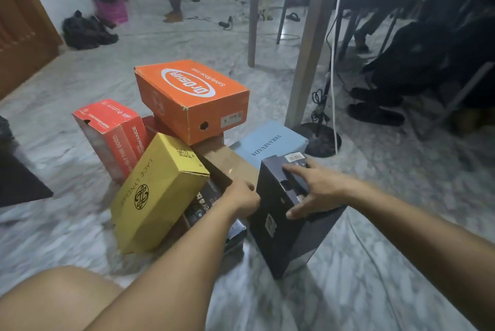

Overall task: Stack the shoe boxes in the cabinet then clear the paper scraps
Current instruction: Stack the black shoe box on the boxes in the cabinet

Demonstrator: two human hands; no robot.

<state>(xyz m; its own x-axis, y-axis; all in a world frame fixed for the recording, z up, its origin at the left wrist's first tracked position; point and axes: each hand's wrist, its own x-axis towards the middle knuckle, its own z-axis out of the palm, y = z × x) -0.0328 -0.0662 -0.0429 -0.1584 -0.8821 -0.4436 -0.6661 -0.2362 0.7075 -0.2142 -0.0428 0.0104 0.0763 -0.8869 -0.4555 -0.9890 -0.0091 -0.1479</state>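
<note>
Your marble floor [80, 223] carries a loose heap of shoe boxes in front of you. The orange box [191, 100] sits highest, at the far middle of the heap, resting level on a brown box [227, 162] beneath it. To its left the red box [112, 135] stands on the floor, tipped on its side. Nearer you, the yellow box [158, 194] leans tilted against the heap, its low end toward you, overlapping a dark printed box [206, 205] that lies under it. On the right and farther off, the light blue box [270, 140] lies flat on the floor beside a table leg [308, 49]. Just in front of it stands the dark navy box [281, 213], upright on its end and slightly tilted. Your right hand [316, 188] grasps that navy box over its top right edge, fingers spread on the lid and thumb pressed against the near face. Your left hand [242, 198] touches the navy box's left side, fingers curled; whether it truly grips, you cannot tell.
</note>
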